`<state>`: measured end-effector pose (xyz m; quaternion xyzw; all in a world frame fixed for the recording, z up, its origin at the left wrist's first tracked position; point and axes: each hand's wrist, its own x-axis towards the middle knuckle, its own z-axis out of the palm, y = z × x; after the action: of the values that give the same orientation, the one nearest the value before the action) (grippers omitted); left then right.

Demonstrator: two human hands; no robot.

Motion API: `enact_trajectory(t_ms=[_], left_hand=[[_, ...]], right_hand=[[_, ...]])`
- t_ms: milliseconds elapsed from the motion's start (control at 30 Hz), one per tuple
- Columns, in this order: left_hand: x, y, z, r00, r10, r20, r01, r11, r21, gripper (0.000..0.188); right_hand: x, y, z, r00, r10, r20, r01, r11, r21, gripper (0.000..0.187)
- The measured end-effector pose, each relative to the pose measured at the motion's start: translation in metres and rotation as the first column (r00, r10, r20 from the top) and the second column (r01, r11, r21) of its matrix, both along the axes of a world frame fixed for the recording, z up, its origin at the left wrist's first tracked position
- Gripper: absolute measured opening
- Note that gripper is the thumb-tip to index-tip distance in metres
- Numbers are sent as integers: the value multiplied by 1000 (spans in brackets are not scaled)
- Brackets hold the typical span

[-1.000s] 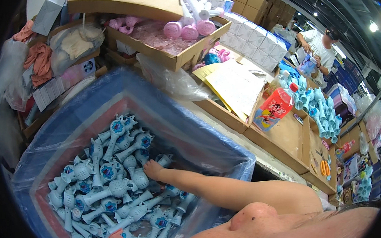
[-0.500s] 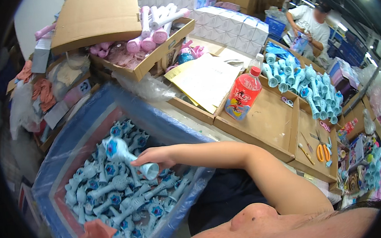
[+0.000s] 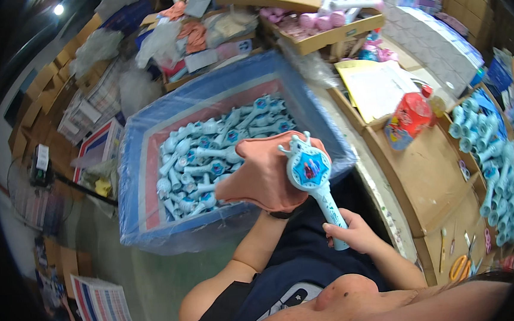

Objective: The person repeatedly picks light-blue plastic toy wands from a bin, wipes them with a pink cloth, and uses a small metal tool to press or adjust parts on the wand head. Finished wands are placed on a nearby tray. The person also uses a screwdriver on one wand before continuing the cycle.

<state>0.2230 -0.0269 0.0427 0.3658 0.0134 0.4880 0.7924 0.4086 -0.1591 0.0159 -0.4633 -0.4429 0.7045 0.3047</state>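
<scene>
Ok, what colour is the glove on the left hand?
Salmon pink: the glove on the left hand shows best in the head view.

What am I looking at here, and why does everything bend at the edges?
A person wears a wide fisheye camera on the head, looking down at their own two hands; that lens bends straight lines near the rim. There is no machine. The right hand grips the handle of a light blue toy wand with a star-shaped head. The left hand, in an orange-pink glove, is up against the wand's head. Beyond it stands a large plastic-lined blue bin full of the same wands. To the right is a cardboard worktop with a red bottle, and more wands at its far edge.
</scene>
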Motion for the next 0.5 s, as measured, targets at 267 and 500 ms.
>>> enact_trajectory(t_ms=[267,500], left_hand=[[52,-47,-12,958,-103,-268,109,994,6,68],[65,-24,-10,947,-28,-321,41,999,35,51]], right_hand=[[26,-57,-50,893,103,-438,-164,981,-103,37],[14,-33,-65,907,-257,333,148,936,319,43]])
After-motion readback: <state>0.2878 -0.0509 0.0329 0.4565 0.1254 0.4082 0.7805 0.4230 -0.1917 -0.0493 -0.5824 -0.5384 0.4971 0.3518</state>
